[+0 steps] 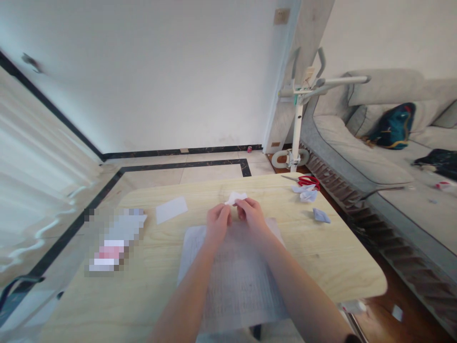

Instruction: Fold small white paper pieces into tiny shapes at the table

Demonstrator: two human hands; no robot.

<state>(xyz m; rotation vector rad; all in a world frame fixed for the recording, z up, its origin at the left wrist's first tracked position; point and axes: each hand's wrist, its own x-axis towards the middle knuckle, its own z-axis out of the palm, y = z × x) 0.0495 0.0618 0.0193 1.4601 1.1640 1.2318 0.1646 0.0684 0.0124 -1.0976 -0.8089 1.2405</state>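
- Here we are at the middle of the frame, and both hands are on the paper (pixel 236 196); it is small, white and creased, up off the table (pixel 143 295) or nearly so, I cannot tell which.
- Left hand (pixel 219 216): fingers curled in, thumb and fingertips pinched narrow on the paper's near left edge.
- Right hand (pixel 250 209): just beside the left, a narrow pinch too, holding the paper's right side; the exact finger placing is blurred.
- Beneath the forearms, centre to lower centre, a grey sheet (pixel 246 286); faint marks run over it, too blurred to read.
- Left of centre, a white slip (pixel 172 210) lies flat, tilted, well apart from the hands; further left, at the table's edge, a pixelated item (pixel 116 243), pale with a pink patch.
- Over to the right of centre, scissors (pixel 309 182) with red handles, blades pointing left; crumpled scraps (pixel 306 193) lie right beside them, and a bluish folded piece (pixel 322 216) sits lower.
- Upper right, a grey sofa (pixel 378 166) carries a dark teal bag (pixel 396 126); a white stand (pixel 297 124) rises between sofa and wall (pixel 171 76); a pale curtain (pixel 35 166) fills the left edge.
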